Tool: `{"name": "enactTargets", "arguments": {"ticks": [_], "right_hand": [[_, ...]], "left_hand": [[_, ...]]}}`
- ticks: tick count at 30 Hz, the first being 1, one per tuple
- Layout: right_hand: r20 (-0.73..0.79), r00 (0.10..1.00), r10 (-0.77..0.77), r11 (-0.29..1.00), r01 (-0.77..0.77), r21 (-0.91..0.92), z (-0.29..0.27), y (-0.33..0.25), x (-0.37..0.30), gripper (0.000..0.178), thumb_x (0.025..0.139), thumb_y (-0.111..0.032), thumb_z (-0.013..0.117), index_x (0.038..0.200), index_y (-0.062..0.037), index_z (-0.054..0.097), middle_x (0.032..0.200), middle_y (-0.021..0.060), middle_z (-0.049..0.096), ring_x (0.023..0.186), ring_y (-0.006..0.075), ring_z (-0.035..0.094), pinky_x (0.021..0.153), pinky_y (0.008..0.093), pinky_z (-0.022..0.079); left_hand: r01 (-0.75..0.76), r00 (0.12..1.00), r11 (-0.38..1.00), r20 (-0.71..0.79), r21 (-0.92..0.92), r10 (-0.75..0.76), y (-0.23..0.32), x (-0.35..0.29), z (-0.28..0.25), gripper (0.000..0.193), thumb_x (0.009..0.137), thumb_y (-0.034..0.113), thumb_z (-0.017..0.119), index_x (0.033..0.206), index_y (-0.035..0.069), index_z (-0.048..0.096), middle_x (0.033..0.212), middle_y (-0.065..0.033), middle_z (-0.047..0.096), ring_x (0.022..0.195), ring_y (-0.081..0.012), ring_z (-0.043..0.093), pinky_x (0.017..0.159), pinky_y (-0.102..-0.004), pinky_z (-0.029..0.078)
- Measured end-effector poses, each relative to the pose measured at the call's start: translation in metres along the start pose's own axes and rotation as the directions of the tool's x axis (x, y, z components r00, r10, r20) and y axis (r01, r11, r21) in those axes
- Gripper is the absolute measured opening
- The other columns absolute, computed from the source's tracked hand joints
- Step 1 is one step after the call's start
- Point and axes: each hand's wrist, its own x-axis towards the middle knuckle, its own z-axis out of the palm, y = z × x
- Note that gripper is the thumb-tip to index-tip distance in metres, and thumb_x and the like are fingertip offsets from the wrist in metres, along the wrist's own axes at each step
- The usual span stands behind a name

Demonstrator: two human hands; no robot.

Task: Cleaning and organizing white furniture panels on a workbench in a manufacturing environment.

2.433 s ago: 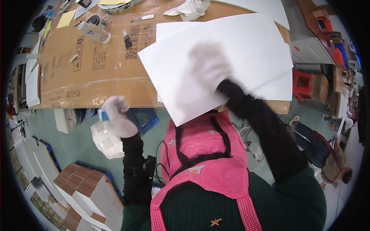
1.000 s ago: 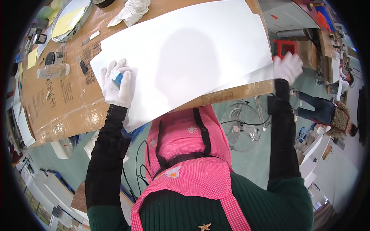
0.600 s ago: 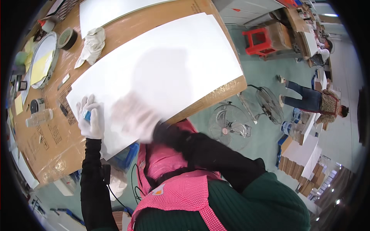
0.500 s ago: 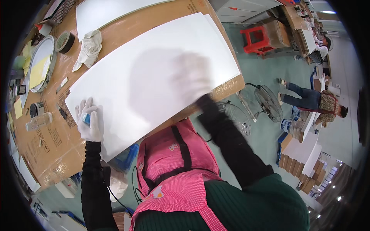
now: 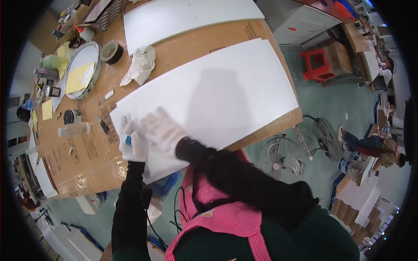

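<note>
apparently smoothing a large white sheet on the brown cardboard-topped table, with white-gloved left hand at its left end, bearing a small blue piece, and blurred white-gloved right hand just beside; cannot tell grip or contact. likely calls for steady pressure.

White gloves on both the left hand and right hand, maybe knit, but the right one's pretty blurry. Long black sleeves, dark green top, pink checked apron with a matching shoulder strap. Also a little black box on the left forearm with a thin black cable.
</note>
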Motion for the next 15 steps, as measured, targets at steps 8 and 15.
{"name": "enactTargets", "arguments": {"ticks": [8, 15], "right_hand": [[-0.022, 0.755, 0.655, 0.725, -0.637, -0.261, -0.099, 0.174, 0.029, 0.021, 0.072, -0.03, 0.065, 0.087, -0.0144, 0.066, 0.092, 0.0088, 0.062, 0.093, 0.0259, 0.058, 0.08, 0.0423, 0.043], [-0.579, 0.592, 0.56, 0.591, -0.775, -0.221, -0.144, 0.312, -0.128, 0.044, 0.09, -0.035, 0.051, 0.119, -0.0006, 0.049, 0.114, 0.0189, 0.053, 0.111, 0.038, 0.048, 0.092, 0.0478, 0.041]], "left_hand": [[-0.06, 0.996, 0.891, 0.082, 0.45, 0.026, 0.014, 0.003, -0.001, 0.043, 0.094, 0.032, 0.053, 0.111, -0.007, 0.06, 0.132, -0.0255, 0.051, 0.124, -0.0358, 0.047, 0.105, -0.0438, 0.035], [-0.056, 0.997, 0.848, 0.069, 0.527, 0.023, 0.0, 0.004, 0.001, 0.034, 0.092, 0.023, 0.053, 0.105, -0.006, 0.062, 0.128, -0.0237, 0.055, 0.125, -0.036, 0.046, 0.106, -0.0436, 0.034]]}}
